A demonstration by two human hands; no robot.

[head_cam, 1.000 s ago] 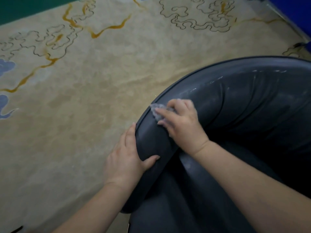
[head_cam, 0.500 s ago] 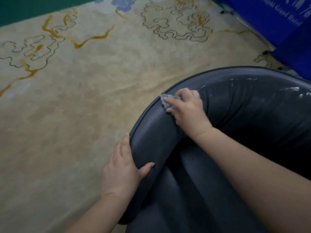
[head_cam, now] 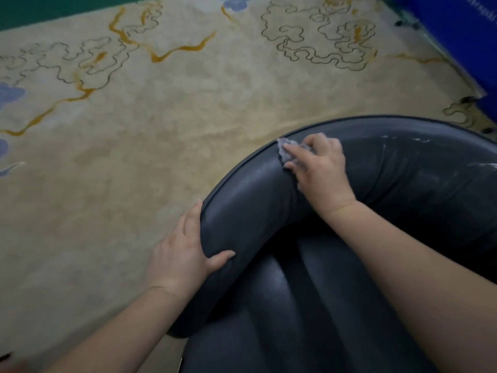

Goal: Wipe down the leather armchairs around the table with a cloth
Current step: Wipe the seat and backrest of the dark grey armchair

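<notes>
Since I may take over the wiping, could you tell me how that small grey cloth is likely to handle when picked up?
The cloth is probably floppy: it sits crumpled under the right hand on the armchair rim. It looks light, since a few fingers cover most of it. It likely slides easily over the smooth leather, so keep pressure on it.

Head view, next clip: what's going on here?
A person is wiping a dark leather armchair. The right hand presses a small grey cloth against the top of the curved padded backrest, near its piped outer edge. The left hand grips the rolled rim lower down, thumb on the inner side, steadying the chair. Whitish streaks show on the leather further right of the cloth. The chair stands on a beige patterned carpet.
</notes>
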